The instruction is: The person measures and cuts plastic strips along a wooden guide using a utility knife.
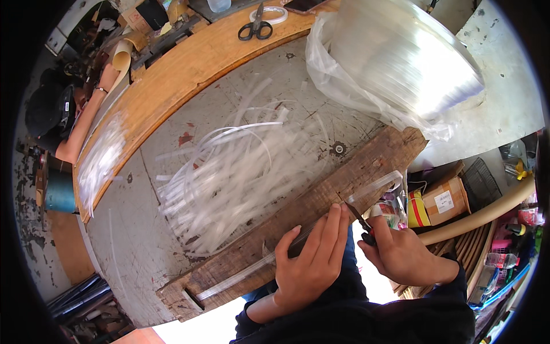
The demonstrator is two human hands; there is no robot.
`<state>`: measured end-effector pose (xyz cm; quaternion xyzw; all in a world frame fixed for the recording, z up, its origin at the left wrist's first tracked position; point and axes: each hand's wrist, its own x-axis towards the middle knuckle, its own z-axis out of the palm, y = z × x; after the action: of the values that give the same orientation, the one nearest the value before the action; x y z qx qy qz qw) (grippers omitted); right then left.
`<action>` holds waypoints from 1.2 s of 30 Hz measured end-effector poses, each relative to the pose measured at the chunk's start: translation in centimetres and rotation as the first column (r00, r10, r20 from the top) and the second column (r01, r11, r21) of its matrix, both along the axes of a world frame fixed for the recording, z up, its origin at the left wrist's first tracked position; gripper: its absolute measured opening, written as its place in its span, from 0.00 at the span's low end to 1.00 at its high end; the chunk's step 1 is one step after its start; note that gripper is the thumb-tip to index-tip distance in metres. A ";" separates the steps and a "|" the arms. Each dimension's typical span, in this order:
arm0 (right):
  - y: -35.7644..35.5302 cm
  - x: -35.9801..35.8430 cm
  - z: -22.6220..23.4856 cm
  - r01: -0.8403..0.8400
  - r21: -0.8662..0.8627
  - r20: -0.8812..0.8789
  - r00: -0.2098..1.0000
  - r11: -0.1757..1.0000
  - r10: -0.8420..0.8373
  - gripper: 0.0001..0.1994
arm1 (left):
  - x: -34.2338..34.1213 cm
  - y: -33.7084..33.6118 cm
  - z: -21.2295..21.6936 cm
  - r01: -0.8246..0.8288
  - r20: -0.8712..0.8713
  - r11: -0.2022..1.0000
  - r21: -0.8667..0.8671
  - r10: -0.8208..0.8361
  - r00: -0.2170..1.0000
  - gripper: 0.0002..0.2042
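Note:
A worn wooden plank [375,150] lies aslant along the table's near edge. Clear plastic strips [240,275] run lengthwise on it, past a small slot at its lower left end. My left hand [312,252] rests flat over these strips, its fingers stretched out and holding them down against the wood. In my right hand [404,255] is a knife [360,219] with a dark blade and a black and red handle. Its tip meets the plank just beyond my left fingertips. Further along, a strip end [378,182] curls past the plank's edge.
Loose clear strips [235,178] are heaped mid-table. A big roll of clear plastic [407,51] stands far right in thin wrap. Scissors [256,27] and a tape roll [275,15] lie on a curved wooden board [189,69]. At left sits another person [80,126]. Boxes [447,200] stand right.

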<state>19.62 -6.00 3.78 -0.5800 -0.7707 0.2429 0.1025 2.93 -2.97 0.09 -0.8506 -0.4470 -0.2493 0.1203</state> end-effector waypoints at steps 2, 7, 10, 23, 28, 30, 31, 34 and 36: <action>0.2 -0.2 0.1 -0.006 -0.004 0.017 1.000 1.000 0.006 0.17 | -0.1 0.1 -0.1 -0.002 -0.003 1.000 -0.009 0.002 1.000 0.14; 0.5 -0.6 1.1 -0.012 -0.034 0.059 0.998 0.999 0.014 0.16 | 0.0 0.2 -0.1 0.008 0.030 1.000 -0.006 -0.008 1.000 0.12; 0.6 -1.3 1.7 -0.007 -0.087 0.150 0.988 0.996 0.020 0.15 | 0.1 0.4 0.1 0.019 0.028 1.000 -0.023 -0.018 0.999 0.11; 0.9 -2.4 2.7 0.165 -0.208 0.256 0.961 0.964 -0.110 0.15 | 0.8 1.5 0.4 -0.066 0.135 0.973 -0.219 0.097 0.986 0.07; 1.4 -3.1 3.0 0.159 -0.314 0.267 0.961 0.936 -0.074 0.17 | 0.6 1.6 0.6 -0.071 0.120 0.969 -0.235 0.101 0.988 0.06; 1.7 -3.7 3.2 0.221 -0.290 0.367 0.924 0.931 -0.105 0.16 | 0.6 1.7 0.9 -0.073 0.114 0.960 -0.271 0.107 0.988 0.06; 1.7 -3.7 3.1 0.225 -0.300 0.370 0.923 0.927 -0.104 0.16 | 0.6 1.7 0.9 -0.084 0.104 0.952 -0.295 0.119 0.987 0.07; 1.1 -3.5 4.5 0.277 -0.302 0.422 0.897 0.912 -0.132 0.14 | 1.5 1.5 0.8 -0.085 0.131 0.966 -0.246 0.119 0.984 0.04; 1.5 -3.9 4.2 0.274 -0.330 0.437 0.892 0.903 -0.111 0.14 | 1.2 1.5 0.4 -0.125 0.098 0.966 -0.226 0.150 0.984 0.05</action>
<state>15.73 -4.51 8.00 -0.7014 -0.6497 0.2507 -0.1519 4.11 -1.43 0.44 -0.8099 -0.5359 -0.2380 0.0174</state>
